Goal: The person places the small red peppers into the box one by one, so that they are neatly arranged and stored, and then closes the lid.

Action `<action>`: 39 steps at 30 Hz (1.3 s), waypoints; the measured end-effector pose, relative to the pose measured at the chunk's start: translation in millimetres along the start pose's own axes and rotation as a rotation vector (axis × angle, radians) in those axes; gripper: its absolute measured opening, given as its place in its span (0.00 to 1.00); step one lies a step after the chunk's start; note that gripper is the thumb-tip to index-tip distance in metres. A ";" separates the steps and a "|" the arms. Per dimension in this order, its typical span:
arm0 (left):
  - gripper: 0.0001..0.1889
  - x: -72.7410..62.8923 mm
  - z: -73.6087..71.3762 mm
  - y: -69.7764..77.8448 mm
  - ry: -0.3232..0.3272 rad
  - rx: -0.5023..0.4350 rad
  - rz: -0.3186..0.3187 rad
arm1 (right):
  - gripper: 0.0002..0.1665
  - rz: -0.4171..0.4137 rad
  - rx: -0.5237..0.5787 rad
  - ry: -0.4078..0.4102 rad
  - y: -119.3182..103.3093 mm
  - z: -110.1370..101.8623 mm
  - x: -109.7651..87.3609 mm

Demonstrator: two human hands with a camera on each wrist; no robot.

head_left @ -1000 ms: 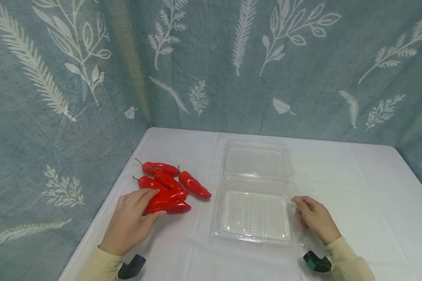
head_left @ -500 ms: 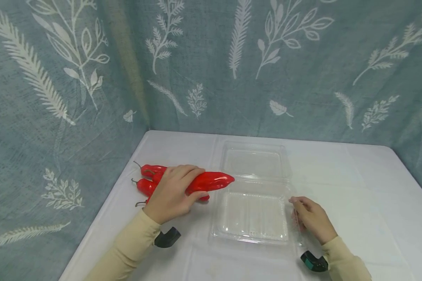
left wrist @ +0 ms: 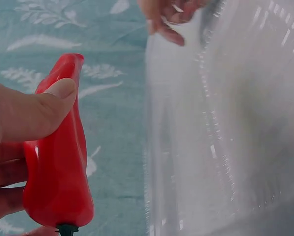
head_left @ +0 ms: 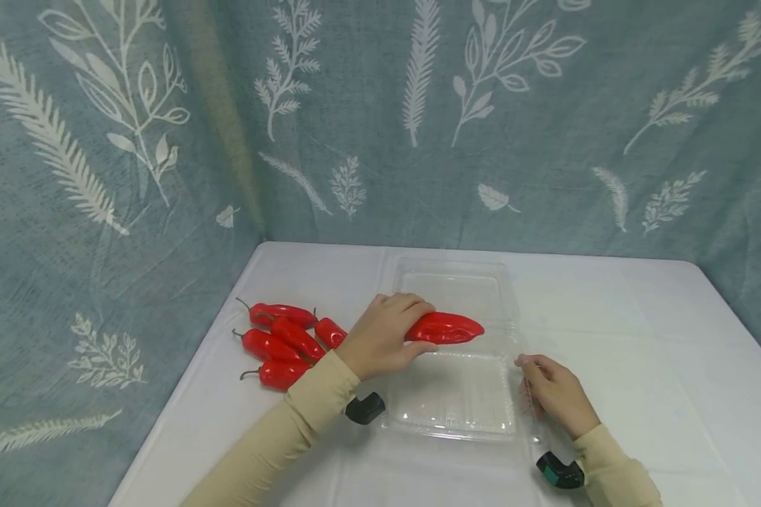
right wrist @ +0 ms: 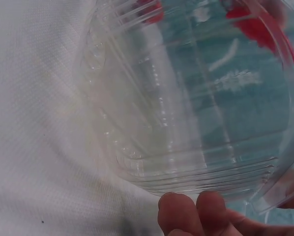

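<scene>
My left hand [head_left: 390, 336] grips a glossy red pepper [head_left: 447, 328] above the clear plastic container. In the left wrist view the thumb lies along the pepper [left wrist: 58, 162], whose green stem end points down. My right hand [head_left: 557, 394] pinches the right rim of the container [head_left: 450, 431], which lies with its lid [head_left: 459, 282] folded back, away from me. Close up in the right wrist view, the fingers [right wrist: 179, 214] press against the ribbed clear wall [right wrist: 201, 179].
Several more red peppers [head_left: 269, 345] lie in a group on the left of the white-covered table [head_left: 615, 331], partly hidden by the left forearm. A patterned green-blue curtain [head_left: 380, 197] hangs behind and to the left.
My left hand has picked a pepper from the group and carried it right, over the container. The right hand has stayed at the container's rim.
</scene>
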State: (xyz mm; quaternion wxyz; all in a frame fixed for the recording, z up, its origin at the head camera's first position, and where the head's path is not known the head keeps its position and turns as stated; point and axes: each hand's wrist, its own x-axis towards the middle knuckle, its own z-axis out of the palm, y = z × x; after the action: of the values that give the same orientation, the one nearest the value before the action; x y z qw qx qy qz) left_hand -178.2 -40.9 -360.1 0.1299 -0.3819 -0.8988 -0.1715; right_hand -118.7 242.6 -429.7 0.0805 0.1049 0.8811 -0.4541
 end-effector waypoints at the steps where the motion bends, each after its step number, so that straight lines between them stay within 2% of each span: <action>1: 0.28 3.5 3.6 1.2 -0.015 0.006 0.009 | 0.31 -0.001 -0.002 0.001 0.0 0.2 0.2; 5: 0.26 16.1 18.0 6.0 -0.067 0.034 0.020 | 0.31 0.001 0.000 -0.001 -0.2 1.0 0.8; 12: 0.25 29.0 38.5 14.4 -0.143 0.081 -0.020 | 0.31 0.001 0.005 -0.014 -1.5 2.4 1.4; 18: 0.23 31.3 47.9 17.9 -0.190 0.095 -0.033 | 0.30 -0.003 -0.005 -0.007 -2.9 1.8 1.4; 24: 0.23 29.6 53.0 16.4 -0.244 0.064 -0.044 | 0.29 -0.015 -0.006 -0.007 -3.3 1.1 1.5; 33: 0.22 32.8 63.1 19.2 -0.269 0.151 0.074 | 0.29 -0.015 -0.016 0.000 -1.5 0.7 2.4; 39: 0.22 36.1 70.0 22.8 -0.271 0.258 0.115 | 0.29 -0.010 -0.009 0.019 -1.3 1.2 1.1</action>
State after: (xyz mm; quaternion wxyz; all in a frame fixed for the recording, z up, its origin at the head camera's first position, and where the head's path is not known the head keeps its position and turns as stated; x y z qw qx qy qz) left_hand -193.1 25.6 -405.7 0.0651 -0.4325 -0.8992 0.0059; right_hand -120.1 241.0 -429.6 0.0704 0.1042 0.8844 -0.4495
